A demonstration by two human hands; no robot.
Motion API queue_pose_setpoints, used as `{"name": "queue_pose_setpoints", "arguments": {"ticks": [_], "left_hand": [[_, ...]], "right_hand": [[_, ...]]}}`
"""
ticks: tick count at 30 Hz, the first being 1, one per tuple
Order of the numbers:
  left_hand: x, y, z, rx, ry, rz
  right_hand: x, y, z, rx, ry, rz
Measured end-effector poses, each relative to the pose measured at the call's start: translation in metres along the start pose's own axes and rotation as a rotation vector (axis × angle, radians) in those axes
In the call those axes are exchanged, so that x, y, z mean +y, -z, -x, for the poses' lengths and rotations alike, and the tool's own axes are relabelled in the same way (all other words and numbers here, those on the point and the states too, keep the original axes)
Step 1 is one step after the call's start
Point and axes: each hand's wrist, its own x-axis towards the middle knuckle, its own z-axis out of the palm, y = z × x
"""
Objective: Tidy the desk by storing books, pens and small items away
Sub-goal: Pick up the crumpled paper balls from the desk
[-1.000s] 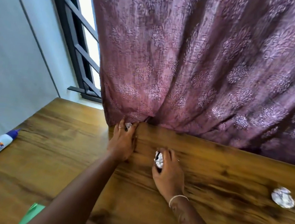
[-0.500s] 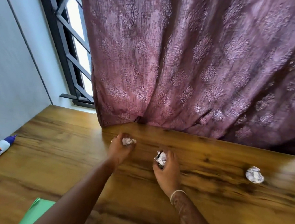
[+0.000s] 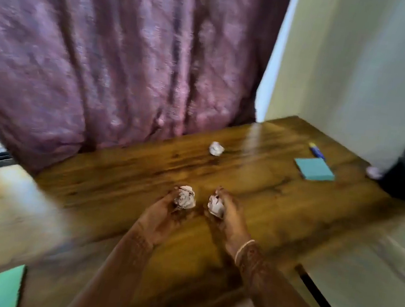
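— Entry one, left grip [image 3: 161,215]?
— Fingers curled round a crumpled paper ball [image 3: 184,197], over the desk [image 3: 120,175].
— Entry two, right grip [image 3: 228,222]?
— Pinches a second ball [image 3: 216,204], just beside the left.
— Loose stock?
— A third ball [image 3: 216,148] lies beyond both grips; the blue notepad [image 3: 314,169] and pen [image 3: 316,150] lie farther right.

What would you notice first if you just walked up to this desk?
The big purple cloth curtain hangs behind the brown wooden desk. In the middle, the left hand holds a crumpled white paper ball and the right hand holds a second paper ball. A third paper ball lies farther back, a square blue sticky-note pad to its right.
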Motion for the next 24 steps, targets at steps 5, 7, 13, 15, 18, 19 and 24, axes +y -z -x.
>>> {"name": "queue_pose_setpoints", "arguments": {"ticks": [5,7,13,15,18,19,24], "left_hand": [[-0.077,-0.073,0.024,-0.179,0.211,-0.094],[-0.109,-0.105,0.033,-0.241,0.269,-0.123],[-0.210,-0.190,0.061,-0.388,0.481,-0.267],[-0.246,-0.212,0.071,-0.415,0.538,-0.321],[-0.311,-0.241,0.090,-0.413,0.606,-0.408],[-0.333,-0.249,0.098,-0.402,0.623,-0.435],[-0.436,-0.276,0.140,-0.384,0.735,-0.569]], "right_hand": [[-0.025,0.091,0.055,0.203,-0.037,-0.310],[-0.031,0.132,0.077,0.268,-0.002,-0.370],[-0.040,0.256,0.151,0.457,0.057,-0.449],[-0.039,0.294,0.175,0.513,0.057,-0.493],[-0.029,0.354,0.213,0.620,0.032,-0.560],[-0.025,0.373,0.227,0.656,0.022,-0.583],[0.003,0.464,0.291,0.796,-0.043,-0.667]]}}
